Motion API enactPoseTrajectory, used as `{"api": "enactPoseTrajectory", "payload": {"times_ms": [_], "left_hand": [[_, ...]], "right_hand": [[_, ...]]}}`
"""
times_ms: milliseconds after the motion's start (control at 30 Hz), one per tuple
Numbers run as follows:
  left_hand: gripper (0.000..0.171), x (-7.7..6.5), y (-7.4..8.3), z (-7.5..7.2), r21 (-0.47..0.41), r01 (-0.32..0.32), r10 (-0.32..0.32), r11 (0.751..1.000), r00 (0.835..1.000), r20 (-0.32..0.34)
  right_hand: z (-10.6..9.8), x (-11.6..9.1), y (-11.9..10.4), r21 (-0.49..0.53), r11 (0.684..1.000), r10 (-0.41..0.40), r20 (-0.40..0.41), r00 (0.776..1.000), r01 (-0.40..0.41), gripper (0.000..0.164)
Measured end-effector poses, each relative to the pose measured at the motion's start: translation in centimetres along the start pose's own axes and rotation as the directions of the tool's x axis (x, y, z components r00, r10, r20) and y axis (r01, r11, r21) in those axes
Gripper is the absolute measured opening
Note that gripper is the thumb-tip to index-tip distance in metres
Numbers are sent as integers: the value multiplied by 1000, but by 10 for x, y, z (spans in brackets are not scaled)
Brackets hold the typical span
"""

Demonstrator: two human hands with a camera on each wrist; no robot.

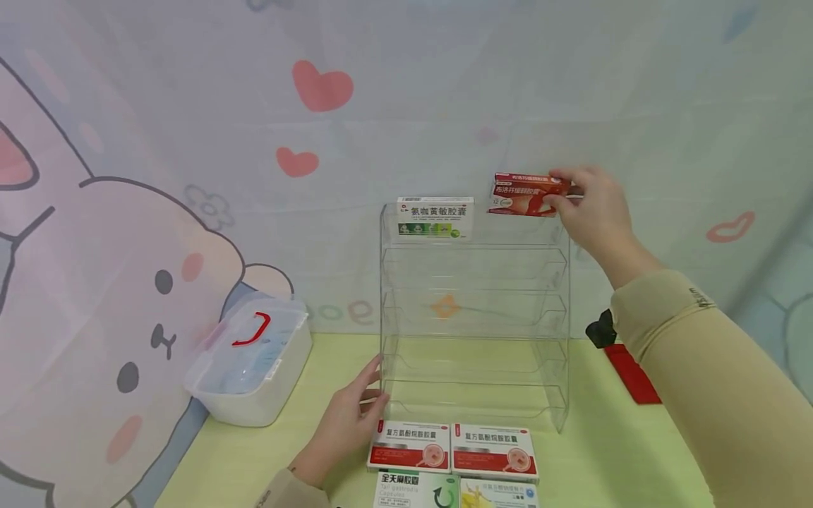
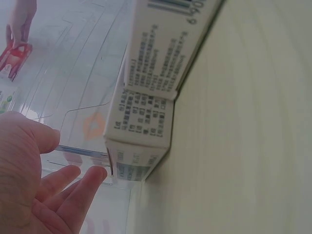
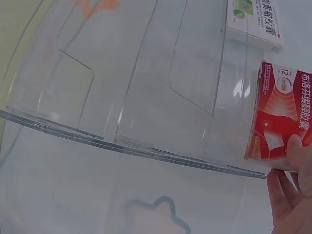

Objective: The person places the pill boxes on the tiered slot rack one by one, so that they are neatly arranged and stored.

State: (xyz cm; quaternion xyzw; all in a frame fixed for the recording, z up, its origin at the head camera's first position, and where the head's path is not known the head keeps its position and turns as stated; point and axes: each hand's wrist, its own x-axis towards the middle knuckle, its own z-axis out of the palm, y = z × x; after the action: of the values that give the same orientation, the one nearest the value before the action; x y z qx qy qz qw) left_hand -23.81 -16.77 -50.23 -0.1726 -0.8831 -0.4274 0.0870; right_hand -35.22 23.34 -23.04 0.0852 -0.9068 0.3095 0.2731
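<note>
My right hand [image 1: 597,208] pinches a red medicine box [image 1: 524,195] by its right end, thumb on the front. The box is at the top right of a clear acrylic rack [image 1: 473,337], level with its top tier. In the right wrist view the red box [image 3: 282,112] overlaps the rack's upper end. A white-and-green medicine box [image 1: 435,219] sits upright in the top tier at the left. Low on the rack's left side, my left hand [image 1: 349,416] grips the side panel, thumb and fingers on either side of its edge in the left wrist view.
In front of the rack lie two white-and-red medicine boxes [image 1: 409,446], with a green-and-white box [image 1: 416,490] and a yellow-and-white box [image 1: 498,494] nearer. A white lidded bin [image 1: 254,360] with a red handle stands left. Red and black items [image 1: 633,374] lie right.
</note>
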Motion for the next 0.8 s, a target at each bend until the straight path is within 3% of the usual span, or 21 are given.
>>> {"api": "enactPoseTrajectory", "payload": {"times_ms": [233, 800], "left_hand": [[72, 1, -2, 0, 4, 10, -10, 1000, 1000, 7], [73, 2, -4, -1, 10, 9, -9, 1000, 1000, 11]], "right_hand": [[6, -5, 10, -3, 999, 44, 75, 996, -44, 49], [18, -14, 15, -56, 998, 14, 103, 995, -8, 47]]}}
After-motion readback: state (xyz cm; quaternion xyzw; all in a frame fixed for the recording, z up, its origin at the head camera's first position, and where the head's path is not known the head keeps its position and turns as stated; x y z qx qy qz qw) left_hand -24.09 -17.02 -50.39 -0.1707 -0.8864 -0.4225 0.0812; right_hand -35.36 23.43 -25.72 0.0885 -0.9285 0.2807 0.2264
